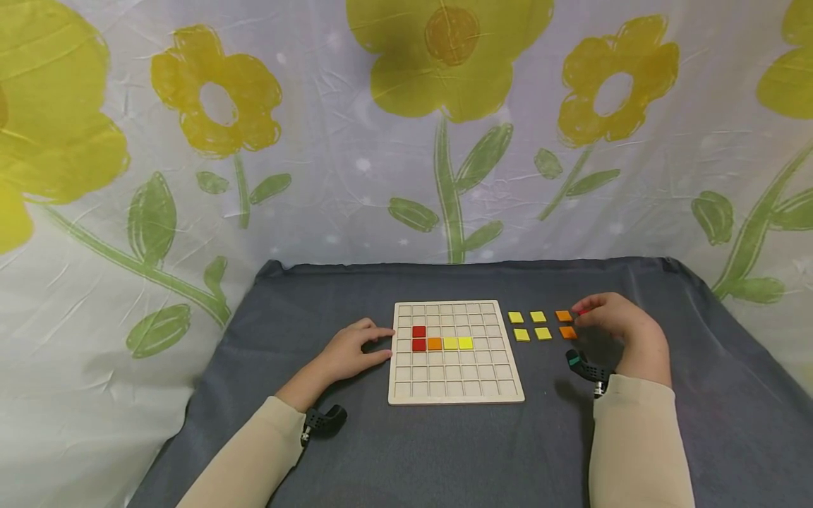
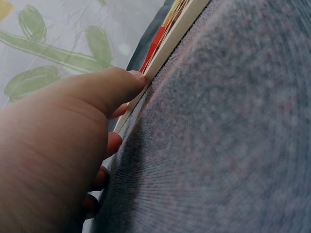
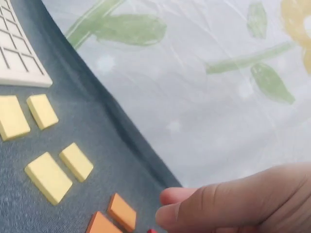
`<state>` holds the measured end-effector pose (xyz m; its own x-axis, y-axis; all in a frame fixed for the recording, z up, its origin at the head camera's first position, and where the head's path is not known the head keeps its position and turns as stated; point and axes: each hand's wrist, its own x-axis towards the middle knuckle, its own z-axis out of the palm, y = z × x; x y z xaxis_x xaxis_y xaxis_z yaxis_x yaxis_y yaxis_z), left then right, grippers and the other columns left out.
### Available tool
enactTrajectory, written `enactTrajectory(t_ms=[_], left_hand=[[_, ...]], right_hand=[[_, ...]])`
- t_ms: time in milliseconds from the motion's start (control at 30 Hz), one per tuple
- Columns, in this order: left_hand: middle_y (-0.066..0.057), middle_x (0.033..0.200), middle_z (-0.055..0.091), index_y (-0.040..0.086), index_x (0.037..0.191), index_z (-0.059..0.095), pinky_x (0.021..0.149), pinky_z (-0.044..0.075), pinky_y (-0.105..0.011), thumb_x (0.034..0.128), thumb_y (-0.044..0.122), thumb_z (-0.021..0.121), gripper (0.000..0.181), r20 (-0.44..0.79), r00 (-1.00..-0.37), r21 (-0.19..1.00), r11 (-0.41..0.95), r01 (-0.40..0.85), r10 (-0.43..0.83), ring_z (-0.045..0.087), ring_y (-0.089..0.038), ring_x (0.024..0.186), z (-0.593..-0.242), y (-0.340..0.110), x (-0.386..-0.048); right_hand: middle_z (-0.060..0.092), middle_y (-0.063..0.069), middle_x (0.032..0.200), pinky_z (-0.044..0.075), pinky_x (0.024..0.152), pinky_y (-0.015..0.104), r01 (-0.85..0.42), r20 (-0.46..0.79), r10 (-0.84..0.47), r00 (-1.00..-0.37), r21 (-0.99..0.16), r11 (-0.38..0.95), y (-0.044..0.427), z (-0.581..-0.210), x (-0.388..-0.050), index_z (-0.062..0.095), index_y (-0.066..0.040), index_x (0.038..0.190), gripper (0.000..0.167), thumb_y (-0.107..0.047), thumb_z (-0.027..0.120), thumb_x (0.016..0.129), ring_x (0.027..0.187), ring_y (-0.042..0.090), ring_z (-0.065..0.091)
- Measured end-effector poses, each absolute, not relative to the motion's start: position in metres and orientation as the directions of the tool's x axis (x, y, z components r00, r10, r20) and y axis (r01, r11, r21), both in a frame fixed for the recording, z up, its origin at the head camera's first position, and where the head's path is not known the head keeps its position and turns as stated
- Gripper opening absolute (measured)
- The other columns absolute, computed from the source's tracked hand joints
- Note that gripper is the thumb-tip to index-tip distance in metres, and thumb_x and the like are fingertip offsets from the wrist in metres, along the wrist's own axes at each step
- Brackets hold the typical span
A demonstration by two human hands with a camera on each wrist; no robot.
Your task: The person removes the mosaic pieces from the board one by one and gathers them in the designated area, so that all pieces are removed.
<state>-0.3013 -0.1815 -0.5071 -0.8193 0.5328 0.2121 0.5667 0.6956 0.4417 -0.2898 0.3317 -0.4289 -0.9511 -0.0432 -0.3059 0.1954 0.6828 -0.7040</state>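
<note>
A square pale wooden grid board [image 1: 456, 391] lies on the cloth. It holds two red tiles [image 1: 419, 331], an orange tile [image 1: 435, 343] and two yellow tiles [image 1: 458, 343]. At the board's left edge, my left hand [image 1: 348, 351] rests with thumb and index finger spread, touching its side. My right hand [image 1: 612, 316] is to the right of the board, its fingertips over a red tile [image 1: 583, 312] that is mostly hidden. In the right wrist view only a red corner [image 3: 152, 231] shows below the thumb, so I cannot tell whether the fingers pinch it.
Between the board and my right hand lie several loose yellow tiles [image 1: 521, 334] and two orange tiles [image 1: 567, 332], in two rows. Dark grey cloth [image 1: 457, 451] covers the table. A curtain with printed flowers [image 1: 336, 176] hangs behind it.
</note>
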Motion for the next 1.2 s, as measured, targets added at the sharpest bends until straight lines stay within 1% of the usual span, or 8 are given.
enactTrajectory(t_ms=[100, 233, 433, 600, 700, 867, 1033, 1200], left_hand=[[0.006, 0.1, 0.055, 0.023, 0.137, 0.069, 0.07, 0.039, -0.032, 0.0953, 0.04, 0.075, 0.046, 0.211, -0.82, 0.442, 0.696, 0.566, 0.532, 0.046, -0.013, 0.078, -0.507, -0.181, -0.301], [0.007, 0.099, 0.054, 0.024, 0.137, 0.069, 0.069, 0.038, -0.032, 0.095, 0.04, 0.076, 0.046, 0.209, -0.822, 0.439, 0.701, 0.563, 0.529, 0.044, -0.011, 0.076, -0.507, -0.18, -0.302], [0.006, 0.099, 0.054, 0.024, 0.138, 0.068, 0.069, 0.039, -0.032, 0.0951, 0.041, 0.075, 0.046, 0.207, -0.823, 0.442, 0.7, 0.56, 0.528, 0.045, -0.012, 0.077, -0.508, -0.18, -0.304], [0.006, 0.1, 0.055, 0.024, 0.138, 0.068, 0.07, 0.039, -0.033, 0.095, 0.04, 0.076, 0.047, 0.205, -0.824, 0.446, 0.699, 0.559, 0.528, 0.046, -0.014, 0.078, -0.508, -0.18, -0.304], [0.006, 0.099, 0.054, 0.023, 0.138, 0.068, 0.07, 0.039, -0.033, 0.095, 0.04, 0.076, 0.046, 0.208, -0.824, 0.441, 0.701, 0.56, 0.527, 0.046, -0.013, 0.078, -0.509, -0.18, -0.304], [0.006, 0.098, 0.054, 0.023, 0.137, 0.069, 0.07, 0.039, -0.033, 0.0949, 0.039, 0.076, 0.046, 0.212, -0.821, 0.442, 0.697, 0.564, 0.53, 0.046, -0.013, 0.078, -0.509, -0.18, -0.303], [0.005, 0.098, 0.054, 0.021, 0.137, 0.069, 0.069, 0.038, -0.032, 0.0953, 0.038, 0.076, 0.045, 0.213, -0.819, 0.446, 0.693, 0.566, 0.532, 0.046, -0.014, 0.078, -0.508, -0.18, -0.302], [0.006, 0.099, 0.054, 0.022, 0.137, 0.069, 0.07, 0.039, -0.033, 0.095, 0.039, 0.076, 0.046, 0.208, -0.827, 0.446, 0.702, 0.555, 0.522, 0.047, -0.014, 0.079, -0.507, -0.18, -0.301]], right_hand=[[0.053, 0.03, 0.137, 0.036, 0.101, 0.069, 0.156, -0.271, -0.052, -0.961, -0.69, 0.707, 0.327, -0.423, -0.289, 0.058, 0.007, 0.134, 0.042, -0.015, 0.063, 0.099, 0.122, 0.048, 0.049], [0.051, 0.031, 0.138, 0.036, 0.103, 0.066, 0.135, -0.235, -0.044, -0.971, -0.692, 0.709, 0.318, -0.413, -0.288, 0.056, 0.007, 0.137, 0.044, -0.016, 0.061, 0.1, 0.12, 0.048, 0.052], [0.052, 0.029, 0.138, 0.043, 0.099, 0.061, 0.087, -0.173, -0.048, -0.984, -0.692, 0.717, 0.305, -0.397, -0.285, 0.055, 0.005, 0.14, 0.045, -0.019, 0.059, 0.102, 0.116, 0.044, 0.054], [0.055, 0.027, 0.135, 0.048, 0.09, 0.054, 0.034, -0.107, -0.051, -0.993, -0.671, 0.741, 0.292, -0.386, -0.284, 0.057, 0.002, 0.139, 0.044, -0.021, 0.057, 0.102, 0.11, 0.04, 0.055], [0.056, 0.025, 0.132, 0.047, 0.088, 0.05, 0.0, -0.059, -0.052, -0.997, -0.664, 0.748, 0.283, -0.383, -0.285, 0.058, 0.001, 0.138, 0.043, -0.023, 0.058, 0.103, 0.108, 0.038, 0.054], [0.057, 0.021, 0.124, 0.045, 0.09, 0.051, -0.062, 0.019, -0.065, -0.998, -0.654, 0.754, 0.271, -0.379, -0.286, 0.061, -0.001, 0.137, 0.041, -0.024, 0.061, 0.103, 0.107, 0.037, 0.053], [0.058, 0.018, 0.121, 0.043, 0.082, 0.047, -0.098, 0.066, -0.073, -0.995, -0.646, 0.757, 0.26, -0.375, -0.286, 0.062, -0.003, 0.137, 0.04, -0.025, 0.062, 0.103, 0.097, 0.034, 0.054], [0.06, 0.015, 0.12, 0.044, 0.078, 0.045, -0.13, 0.088, -0.096, -0.992, -0.645, 0.753, 0.246, -0.372, -0.287, 0.063, -0.006, 0.137, 0.039, -0.025, 0.063, 0.103, 0.093, 0.031, 0.055]])
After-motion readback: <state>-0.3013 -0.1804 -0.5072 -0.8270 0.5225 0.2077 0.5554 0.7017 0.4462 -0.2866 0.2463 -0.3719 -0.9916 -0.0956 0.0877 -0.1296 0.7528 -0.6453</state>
